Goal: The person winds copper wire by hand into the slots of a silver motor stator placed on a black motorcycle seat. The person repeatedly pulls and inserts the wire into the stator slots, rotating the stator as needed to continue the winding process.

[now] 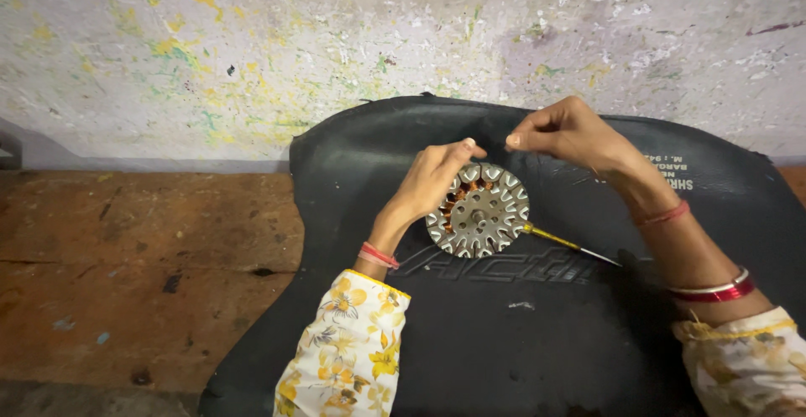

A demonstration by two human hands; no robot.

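A round metal stator core [483, 215] with slotted teeth and copper windings on its upper left lies on a black rubber mat [537, 333]. My left hand [432, 178] rests on the core's upper left edge, fingers curled and thumb tip pointing right above it. My right hand [564, 131] hovers just above and right of the core, thumb and fingers pinched together as if on a fine wire, which is too thin to see. A thin tool with a yellow handle [554, 239] lies on the mat against the core's right side.
The mat leans against a paint-spattered wall [252, 56]. A worn brown wooden surface [126, 266] extends to the left of the mat. Both wrists carry red bangles or threads, and the sleeves are floral.
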